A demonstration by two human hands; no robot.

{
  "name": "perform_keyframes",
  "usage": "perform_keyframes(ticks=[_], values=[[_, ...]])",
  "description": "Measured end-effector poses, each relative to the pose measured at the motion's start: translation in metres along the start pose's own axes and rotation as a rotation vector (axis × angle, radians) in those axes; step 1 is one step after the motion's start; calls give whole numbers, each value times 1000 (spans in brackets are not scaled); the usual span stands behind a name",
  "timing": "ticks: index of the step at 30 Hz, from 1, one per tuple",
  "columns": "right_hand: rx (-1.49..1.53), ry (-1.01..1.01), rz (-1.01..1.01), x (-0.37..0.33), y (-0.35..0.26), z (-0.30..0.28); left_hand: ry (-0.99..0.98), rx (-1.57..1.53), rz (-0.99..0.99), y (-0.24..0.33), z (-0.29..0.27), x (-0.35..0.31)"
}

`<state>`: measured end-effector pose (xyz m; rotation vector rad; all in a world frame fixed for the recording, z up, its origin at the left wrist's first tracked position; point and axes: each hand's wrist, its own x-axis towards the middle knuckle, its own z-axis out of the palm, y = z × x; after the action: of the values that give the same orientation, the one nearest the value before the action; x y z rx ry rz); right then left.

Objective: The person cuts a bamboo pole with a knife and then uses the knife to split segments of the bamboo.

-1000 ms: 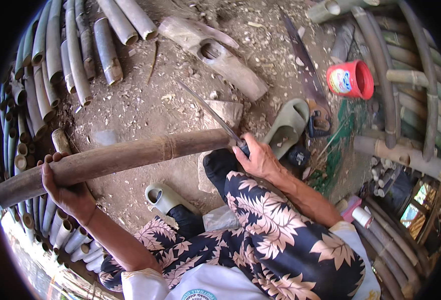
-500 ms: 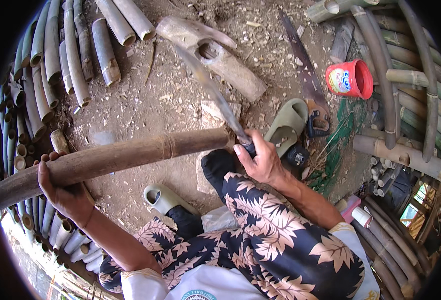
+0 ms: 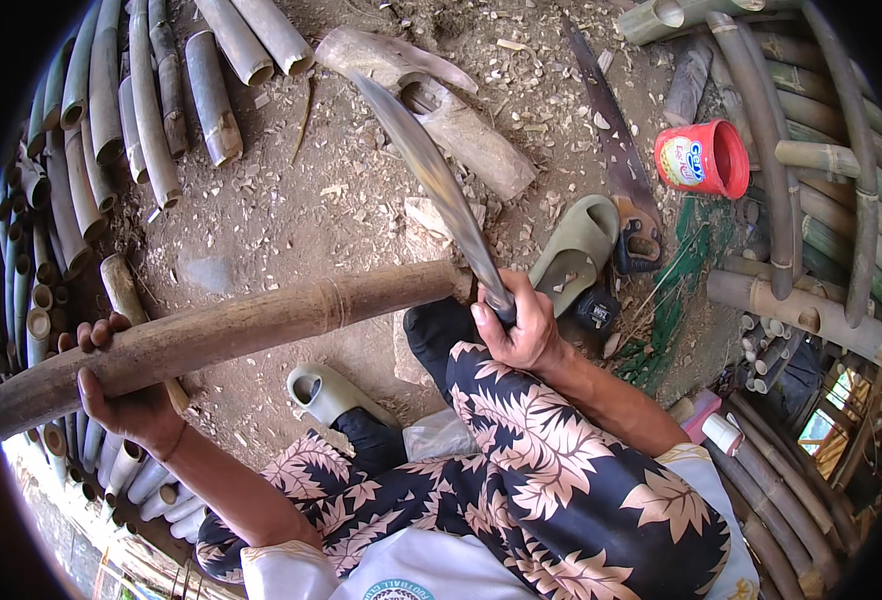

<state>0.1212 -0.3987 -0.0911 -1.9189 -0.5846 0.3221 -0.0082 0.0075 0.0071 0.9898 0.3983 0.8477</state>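
Observation:
A long brown bamboo pole (image 3: 251,325) lies across my lap, running from lower left to the middle. My left hand (image 3: 126,395) grips it from below near its left end. My right hand (image 3: 521,325) is closed on the handle of a long curved chopping knife (image 3: 426,170). The blade is raised and points up and to the left, above the pole's right end, blurred with motion. My legs in flower-patterned trousers fill the lower middle.
Cut bamboo pieces (image 3: 111,110) are stacked at the upper left, and longer green poles (image 3: 821,150) at the right. A hand saw (image 3: 616,150), a red plastic cup (image 3: 703,160), two olive sandals (image 3: 576,245) and a hollowed wood block (image 3: 451,115) lie on chip-strewn dirt.
The knife has swung up from lying low across the pole's end to a raised, steeper angle. My left hand keeps its hold on the pole, which has barely moved.

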Motion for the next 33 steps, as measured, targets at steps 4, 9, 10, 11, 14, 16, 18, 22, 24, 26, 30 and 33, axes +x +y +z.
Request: perform_keyframes(ticks=[4,9,10,11,14,16,18,22,24,26,30,33], values=[[-359,-397,458,-18,57,-2,-71,-6,-20,-1,-5,6],[-57,-77,125,2,-2,-2,-111,-3,-3,5,-16,3],[-3,1,26,8,0,-1,-108,3,4,2,-13,4],[-25,11,5,4,0,1,-104,17,-6,3,-12,5],[-314,-191,88,-6,38,3,-148,-6,-18,1,-9,12],[-296,-325,415,-11,54,1,-233,-46,-42,4,-19,16],[-275,-332,417,-14,45,-6,-357,-95,-65,5,-20,19],[-194,-240,348,-21,32,-11,27,-37,-289,12,-13,18],[-260,-287,413,-25,34,-18,243,-36,-157,3,-8,23],[-240,-303,385,-25,27,-21,258,29,-31,-2,-21,28],[-115,-146,111,-10,-15,-16,179,45,-25,2,-23,31],[-185,-184,97,-21,-3,-10,187,77,-55,2,-16,29]])
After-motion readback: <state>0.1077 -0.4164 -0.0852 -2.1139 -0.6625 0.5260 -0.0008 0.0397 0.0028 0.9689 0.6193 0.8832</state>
